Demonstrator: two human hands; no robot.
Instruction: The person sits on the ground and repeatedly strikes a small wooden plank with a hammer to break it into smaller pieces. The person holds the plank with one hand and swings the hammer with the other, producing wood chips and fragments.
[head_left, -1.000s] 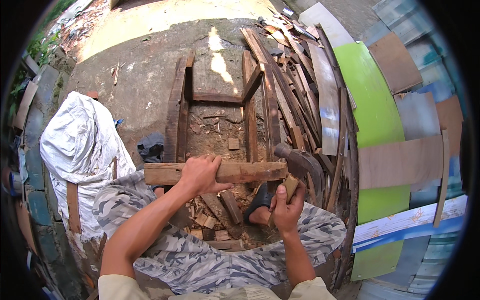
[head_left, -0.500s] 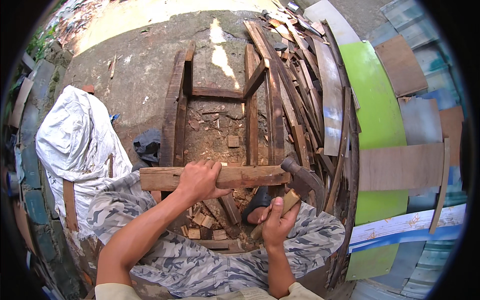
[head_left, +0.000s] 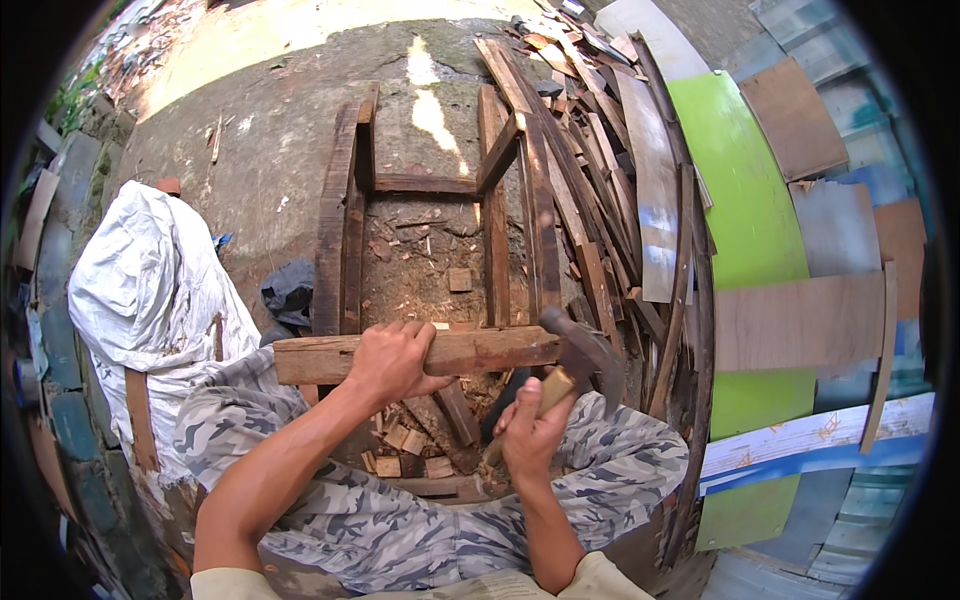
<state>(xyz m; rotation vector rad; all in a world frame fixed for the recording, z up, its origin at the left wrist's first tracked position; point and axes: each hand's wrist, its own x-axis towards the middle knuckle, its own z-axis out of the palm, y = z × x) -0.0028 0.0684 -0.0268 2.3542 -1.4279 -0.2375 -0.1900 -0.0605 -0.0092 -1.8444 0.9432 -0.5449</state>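
A short thick wooden beam (head_left: 490,350) lies crosswise over the near end of a dark wooden frame (head_left: 333,220). My left hand (head_left: 393,362) is wrapped over the middle of the beam, with the thumb on its near side. In my right hand (head_left: 532,428) is a claw hammer (head_left: 590,358), gripped by its pale wooden handle. The hammer's dark metal head is at the beam's right end, slightly blurred; I cannot tell whether it touches the wood. The frame has long side pieces, a far crossbar and short upright posts.
Several wood offcuts (head_left: 410,440) lie between my camouflage-trousered legs. To the left stands a white sack (head_left: 150,290). A heap of wood strips (head_left: 600,190) runs along the right, beside a bright green panel (head_left: 745,190) and other sheets.
My right hand has moved left with the hammer, bringing its head closer to the beam's right end. My left hand keeps its grip on the beam. The whole view has shifted slightly.
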